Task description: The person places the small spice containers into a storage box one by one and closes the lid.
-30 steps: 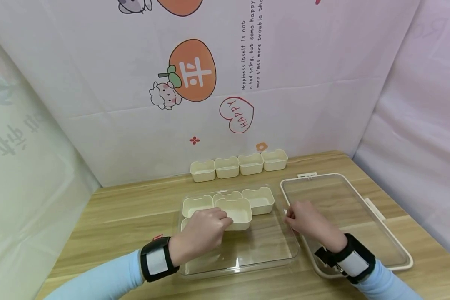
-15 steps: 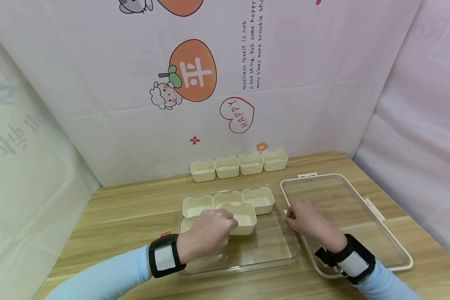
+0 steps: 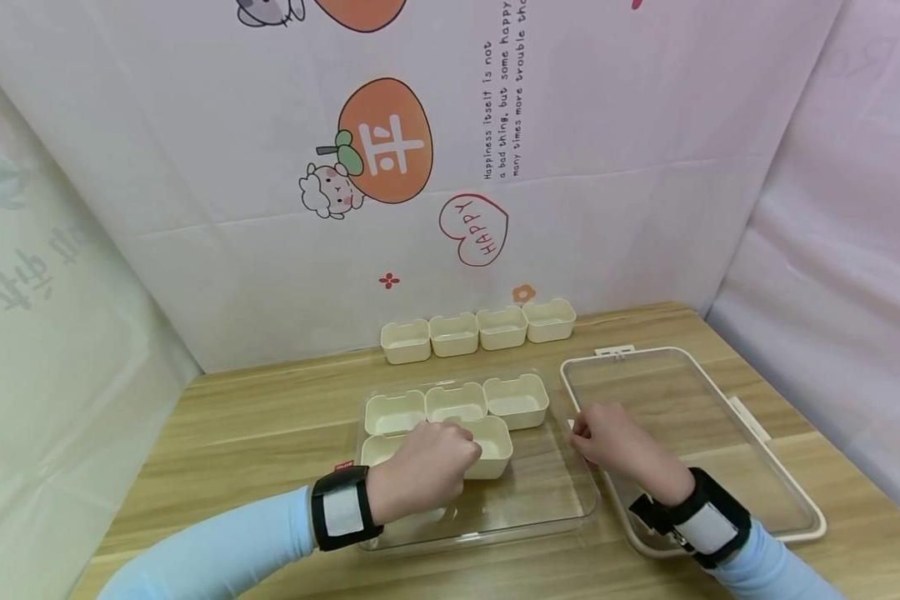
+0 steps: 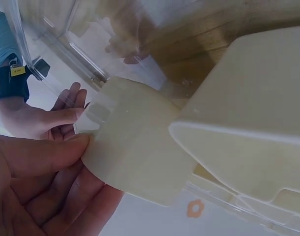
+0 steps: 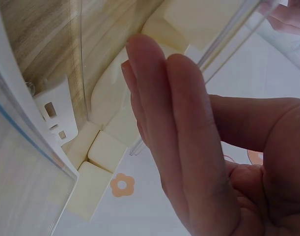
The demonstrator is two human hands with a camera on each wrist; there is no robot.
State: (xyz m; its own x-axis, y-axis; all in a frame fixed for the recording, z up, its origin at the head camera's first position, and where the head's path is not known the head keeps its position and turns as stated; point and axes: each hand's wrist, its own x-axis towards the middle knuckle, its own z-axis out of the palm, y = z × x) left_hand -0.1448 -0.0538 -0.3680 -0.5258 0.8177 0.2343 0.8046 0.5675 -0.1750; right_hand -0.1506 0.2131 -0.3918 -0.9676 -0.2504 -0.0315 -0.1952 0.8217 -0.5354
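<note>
My left hand (image 3: 426, 471) pinches a small cream plastic bin (image 3: 492, 447) by its left wall, thumb on one side and fingers on the other. In the left wrist view this bin (image 4: 140, 142) hangs slightly tilted, close to another cream bin (image 4: 258, 93). It is over the front row of a shallow clear box (image 3: 528, 508). Three bins (image 3: 517, 400) line the back of that box, and one more (image 3: 378, 448) stands front left, partly behind my hand. At the box's right edge is my right hand (image 3: 618, 442); its fingers (image 5: 194, 132) look fairly straight, holding nothing I can make out.
Several matching cream bins (image 3: 453, 336) stand in a row along the back of the wooden table (image 3: 255, 433). Right of the box lies a clear lid with a white rim (image 3: 791, 479) and clips. A printed cloth (image 3: 592, 208) hangs behind.
My left hand has moved right and toward me with the bin, uncovering the back middle bin. My right hand has stayed at the box's edge.
</note>
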